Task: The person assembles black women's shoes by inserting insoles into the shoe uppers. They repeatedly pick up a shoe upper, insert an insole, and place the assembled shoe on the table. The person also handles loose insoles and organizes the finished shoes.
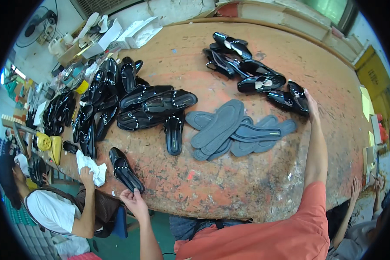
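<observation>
Fingertips of the right hand (313, 106) are partly hidden at a black shoe (295, 89), its grip unclear. Upper insoles (221, 123) cover parts of those beneath. Far-left shoes (60, 110) overlap too closely to count. The lower edge cuts off the left forearm (149, 236); the dark rim crops the person at right (355, 242).

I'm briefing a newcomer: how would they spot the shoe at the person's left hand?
Find the big worn table, near edge, left of centre. Right of the crumpled white cloth is a glossy black mule, heel at the left hand. Unlike the heaped black shoes beyond, it sits on its own.
</observation>
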`<action>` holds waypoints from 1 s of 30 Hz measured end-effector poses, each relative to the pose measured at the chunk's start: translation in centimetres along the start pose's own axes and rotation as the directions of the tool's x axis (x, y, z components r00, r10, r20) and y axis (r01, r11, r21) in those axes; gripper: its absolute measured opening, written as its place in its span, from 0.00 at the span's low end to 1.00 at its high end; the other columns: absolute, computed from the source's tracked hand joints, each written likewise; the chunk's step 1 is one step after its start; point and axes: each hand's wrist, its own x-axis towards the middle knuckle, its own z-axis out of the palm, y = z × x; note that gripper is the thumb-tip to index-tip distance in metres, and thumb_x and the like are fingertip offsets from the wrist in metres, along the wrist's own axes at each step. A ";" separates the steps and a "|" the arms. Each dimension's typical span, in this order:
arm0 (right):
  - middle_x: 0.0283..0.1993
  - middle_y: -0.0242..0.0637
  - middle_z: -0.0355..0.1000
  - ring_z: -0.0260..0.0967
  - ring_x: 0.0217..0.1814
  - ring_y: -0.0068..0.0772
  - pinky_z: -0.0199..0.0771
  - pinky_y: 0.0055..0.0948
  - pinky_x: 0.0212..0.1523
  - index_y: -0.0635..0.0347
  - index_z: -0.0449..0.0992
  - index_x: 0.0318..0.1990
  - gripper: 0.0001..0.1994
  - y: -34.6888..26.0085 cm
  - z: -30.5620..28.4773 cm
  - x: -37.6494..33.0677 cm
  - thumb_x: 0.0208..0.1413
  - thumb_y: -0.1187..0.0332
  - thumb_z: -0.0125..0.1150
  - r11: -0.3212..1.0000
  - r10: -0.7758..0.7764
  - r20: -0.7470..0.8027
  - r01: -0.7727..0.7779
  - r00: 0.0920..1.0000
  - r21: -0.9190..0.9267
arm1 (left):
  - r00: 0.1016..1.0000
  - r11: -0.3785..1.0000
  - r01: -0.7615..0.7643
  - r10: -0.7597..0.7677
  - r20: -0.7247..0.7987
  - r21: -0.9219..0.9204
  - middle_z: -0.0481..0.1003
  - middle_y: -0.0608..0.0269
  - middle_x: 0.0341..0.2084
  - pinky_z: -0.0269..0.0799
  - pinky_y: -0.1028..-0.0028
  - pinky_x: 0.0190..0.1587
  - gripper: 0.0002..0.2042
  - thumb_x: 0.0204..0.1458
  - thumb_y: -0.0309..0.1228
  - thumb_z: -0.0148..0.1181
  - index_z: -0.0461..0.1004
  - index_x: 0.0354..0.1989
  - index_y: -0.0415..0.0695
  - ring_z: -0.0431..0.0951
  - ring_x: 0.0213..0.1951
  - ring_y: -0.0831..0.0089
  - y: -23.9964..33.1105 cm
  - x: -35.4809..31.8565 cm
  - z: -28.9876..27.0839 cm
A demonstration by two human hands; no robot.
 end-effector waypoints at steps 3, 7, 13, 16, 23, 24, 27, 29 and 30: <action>0.70 0.42 0.76 0.72 0.71 0.34 0.67 0.32 0.73 0.67 0.72 0.73 0.36 -0.7 2.5 -0.3 0.69 0.46 0.64 0.984 -0.179 0.194 0.180 0.965 0.015 | 0.831 0.636 -0.432 0.557 0.008 0.640 0.64 0.38 0.67 0.62 0.50 0.69 0.23 0.65 0.29 0.63 0.66 0.65 0.33 0.67 0.68 0.49 5.7 -2.5 2.2; 0.66 0.48 0.79 0.74 0.69 0.36 0.69 0.35 0.73 0.73 0.61 0.77 0.41 -2.7 10.8 -7.6 0.69 0.48 0.65 0.985 -0.133 0.253 0.157 0.958 -0.076 | 0.685 0.651 -0.716 0.585 0.433 0.254 0.57 0.33 0.74 0.49 0.43 0.77 0.33 0.56 0.31 0.69 0.65 0.70 0.36 0.56 0.76 0.35 10.5 -7.0 6.6; 0.68 0.60 0.75 0.72 0.73 0.50 0.70 0.41 0.72 0.68 0.66 0.75 0.40 -6.4 15.0 -21.6 0.67 0.45 0.66 0.973 -0.070 0.274 0.126 0.959 -0.193 | 0.450 0.565 -0.812 0.448 0.772 0.145 0.55 0.45 0.79 0.42 0.30 0.77 0.43 0.55 0.38 0.72 0.60 0.80 0.52 0.43 0.81 0.33 12.5 -6.6 15.6; 0.72 0.59 0.71 0.69 0.75 0.56 0.68 0.46 0.74 0.61 0.72 0.72 0.39 -5.5 13.4 -27.7 0.62 0.44 0.70 0.827 -0.164 0.377 0.335 0.912 -0.452 | 0.466 0.575 -0.803 0.441 0.767 0.157 0.56 0.47 0.80 0.38 0.26 0.76 0.42 0.56 0.38 0.70 0.60 0.81 0.54 0.44 0.82 0.36 12.0 -5.9 15.3; 0.63 0.53 0.77 0.72 0.69 0.57 0.68 0.47 0.73 0.62 0.80 0.61 0.22 -6.7 17.4 -23.4 0.60 0.66 0.71 0.700 -0.650 0.031 0.614 0.760 -0.365 | 0.460 0.590 -0.798 0.458 0.761 0.128 0.57 0.51 0.80 0.36 0.25 0.76 0.40 0.59 0.39 0.68 0.59 0.81 0.54 0.46 0.82 0.39 11.3 -7.8 14.4; 0.63 0.54 0.77 0.73 0.68 0.59 0.68 0.46 0.73 0.62 0.79 0.61 0.22 -7.4 18.4 -21.1 0.60 0.67 0.71 0.632 -0.727 -0.043 0.642 0.686 -0.434 | 0.459 0.614 -0.782 0.452 0.765 0.107 0.57 0.51 0.80 0.37 0.25 0.76 0.40 0.59 0.39 0.68 0.59 0.81 0.53 0.47 0.82 0.40 11.2 -8.1 14.5; 0.55 0.50 0.81 0.78 0.58 0.57 0.71 0.47 0.66 0.61 0.83 0.55 0.18 -9.1 19.3 -18.2 0.58 0.69 0.71 0.576 -0.518 0.276 0.568 0.810 -0.588 | 0.433 0.629 -0.777 0.523 0.734 0.010 0.57 0.46 0.79 0.41 0.27 0.76 0.41 0.59 0.40 0.68 0.58 0.81 0.49 0.51 0.80 0.37 10.0 -8.4 14.0; 0.50 0.48 0.83 0.80 0.52 0.56 0.75 0.48 0.59 0.60 0.85 0.51 0.15 -12.4 18.3 -20.5 0.56 0.70 0.71 0.544 -0.502 0.382 0.626 0.776 -0.558 | 0.439 0.640 -0.767 0.570 0.695 -0.040 0.57 0.44 0.79 0.45 0.35 0.78 0.42 0.60 0.41 0.69 0.57 0.81 0.46 0.54 0.79 0.38 10.1 -9.1 13.2; 0.40 0.45 0.82 0.80 0.41 0.55 0.77 0.48 0.45 0.61 0.86 0.43 0.10 -11.2 17.9 -22.6 0.55 0.70 0.71 0.615 -0.673 0.299 0.736 0.677 -0.282 | 0.456 0.695 -0.693 0.628 0.631 -0.192 0.55 0.42 0.80 0.50 0.43 0.79 0.41 0.62 0.40 0.69 0.56 0.81 0.45 0.58 0.78 0.42 11.1 -9.5 12.9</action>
